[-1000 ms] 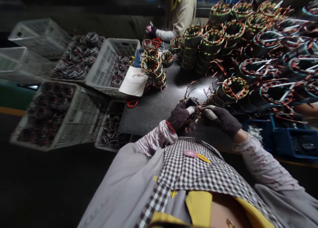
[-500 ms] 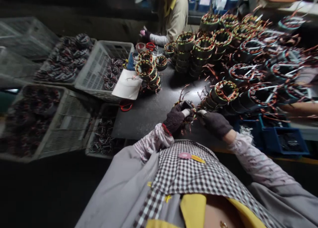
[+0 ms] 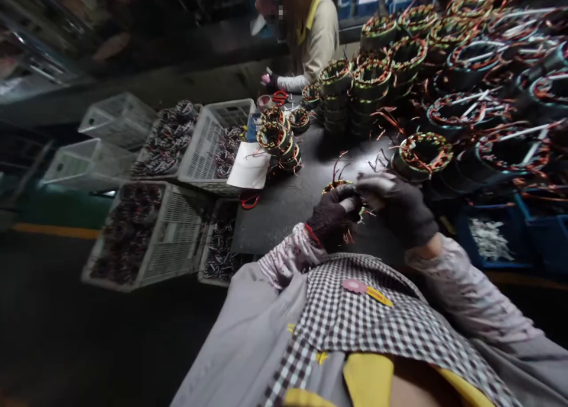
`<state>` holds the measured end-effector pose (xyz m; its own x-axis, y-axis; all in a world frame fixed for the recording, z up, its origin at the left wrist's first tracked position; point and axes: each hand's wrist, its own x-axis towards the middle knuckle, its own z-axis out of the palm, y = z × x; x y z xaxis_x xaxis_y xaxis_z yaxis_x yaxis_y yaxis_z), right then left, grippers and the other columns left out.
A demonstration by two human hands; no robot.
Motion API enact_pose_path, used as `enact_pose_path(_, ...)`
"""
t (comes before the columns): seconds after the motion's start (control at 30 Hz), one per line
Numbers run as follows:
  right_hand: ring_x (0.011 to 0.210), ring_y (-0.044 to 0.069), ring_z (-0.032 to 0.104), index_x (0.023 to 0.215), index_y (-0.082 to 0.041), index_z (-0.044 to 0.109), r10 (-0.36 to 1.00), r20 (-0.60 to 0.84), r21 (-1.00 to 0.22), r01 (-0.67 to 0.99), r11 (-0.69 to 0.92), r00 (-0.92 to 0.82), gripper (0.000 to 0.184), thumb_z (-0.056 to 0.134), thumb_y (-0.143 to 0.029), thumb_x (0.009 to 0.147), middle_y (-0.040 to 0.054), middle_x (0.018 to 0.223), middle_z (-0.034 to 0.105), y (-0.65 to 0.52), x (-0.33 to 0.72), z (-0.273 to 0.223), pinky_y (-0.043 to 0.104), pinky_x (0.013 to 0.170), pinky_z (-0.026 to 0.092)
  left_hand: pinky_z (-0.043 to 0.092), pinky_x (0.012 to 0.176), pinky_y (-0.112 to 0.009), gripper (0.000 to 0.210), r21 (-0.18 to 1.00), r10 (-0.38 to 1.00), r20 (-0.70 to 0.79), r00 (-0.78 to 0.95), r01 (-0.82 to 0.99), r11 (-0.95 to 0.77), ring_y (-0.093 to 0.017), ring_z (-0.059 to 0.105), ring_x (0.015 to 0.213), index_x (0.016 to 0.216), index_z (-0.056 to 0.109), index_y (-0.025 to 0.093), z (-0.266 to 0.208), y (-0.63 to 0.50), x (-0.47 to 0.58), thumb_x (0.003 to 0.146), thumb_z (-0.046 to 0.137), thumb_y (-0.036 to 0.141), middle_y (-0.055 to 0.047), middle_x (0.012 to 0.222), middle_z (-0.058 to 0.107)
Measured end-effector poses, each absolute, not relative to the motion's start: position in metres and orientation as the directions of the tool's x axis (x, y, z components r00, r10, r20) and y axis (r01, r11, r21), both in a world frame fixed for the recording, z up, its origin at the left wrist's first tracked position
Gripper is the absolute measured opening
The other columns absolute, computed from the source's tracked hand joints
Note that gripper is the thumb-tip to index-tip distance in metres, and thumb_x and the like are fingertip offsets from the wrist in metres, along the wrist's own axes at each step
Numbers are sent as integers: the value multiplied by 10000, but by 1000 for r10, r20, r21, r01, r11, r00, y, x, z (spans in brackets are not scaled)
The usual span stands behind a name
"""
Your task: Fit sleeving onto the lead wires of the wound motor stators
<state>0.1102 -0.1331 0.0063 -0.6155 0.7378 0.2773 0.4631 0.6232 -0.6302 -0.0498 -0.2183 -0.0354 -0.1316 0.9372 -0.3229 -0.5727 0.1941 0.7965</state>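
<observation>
My left hand [image 3: 332, 215], in a dark glove with light fingertips, is closed around a small ring-shaped motor stator [image 3: 336, 186] near the table's front edge. Loose copper-coloured wires stick up from its far side and hang from its near side. Just right of the stator is my right hand [image 3: 402, 209], gloved the same way. Its light-tipped fingers are pressed together and blurred; whatever is between them is hidden. A stack of stators [image 3: 423, 154] lies tilted beyond the right hand.
More stator stacks [image 3: 336, 78] crowd the table's [image 3: 284, 209] back and right. At left stand a white card [image 3: 248, 165], red-handled scissors [image 3: 250, 200] and plastic crates [image 3: 171, 235] of wired parts. A blue bin [image 3: 464, 232] holds white pieces at lower right. A co-worker [image 3: 322, 34] sits across.
My view has swung left, so the scene sits further right. The right hand has lifted a little and turned beside the stator. My left hand still holds the stator.
</observation>
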Motion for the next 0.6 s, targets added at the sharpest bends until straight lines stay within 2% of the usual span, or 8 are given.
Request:
enact_pose_path(0.07,1184,314,816,1370,-229,824,842,282,-716,484,503,-460,400,591,-423,1109,119,1297,856,-135,134,-1,480,1078,660,599,814,-324,391,781,933,-328,-147,-598,180,-158,700,807,1011,797,209,-36,-218,-54,727,1034,337,-19,934,786)
enact_pose_path(0.13,1210,336,811,1419,-223,800,907,198,-748,541,385,-371,442,583,-449,1106,136,1324,849,-142,160,-14,513,1096,650,612,877,-332,407,764,931,-325,-169,-626,153,-166,730,875,1030,792,224,-36,-217,-58,709,1036,283,-8,981,802)
enact_pose_path(0.3,1219,394,796,1306,-224,863,910,-70,-702,668,247,-410,409,610,-407,1042,179,1315,844,-177,187,-60,558,1093,635,614,894,-342,362,744,901,-401,-163,-632,217,-176,743,900,1004,774,222,-33,-213,-61,719,998,204,-10,976,806)
enact_pose_path(0.47,1105,344,804,1152,-216,849,963,-71,-831,550,87,-260,386,652,-518,1015,140,1168,865,-197,172,-89,525,1058,650,596,875,-337,315,770,885,-428,-182,-587,251,-161,725,863,988,764,213,-29,-211,-59,753,970,177,-5,964,795)
enact_pose_path(0.6,1034,302,798,1143,-222,824,955,-113,-881,473,31,-273,440,621,-601,1052,114,1109,861,-193,155,-97,463,977,663,601,879,-352,313,768,881,-439,-177,-584,265,-172,733,869,989,766,213,-28,-212,-57,760,978,192,-10,968,803)
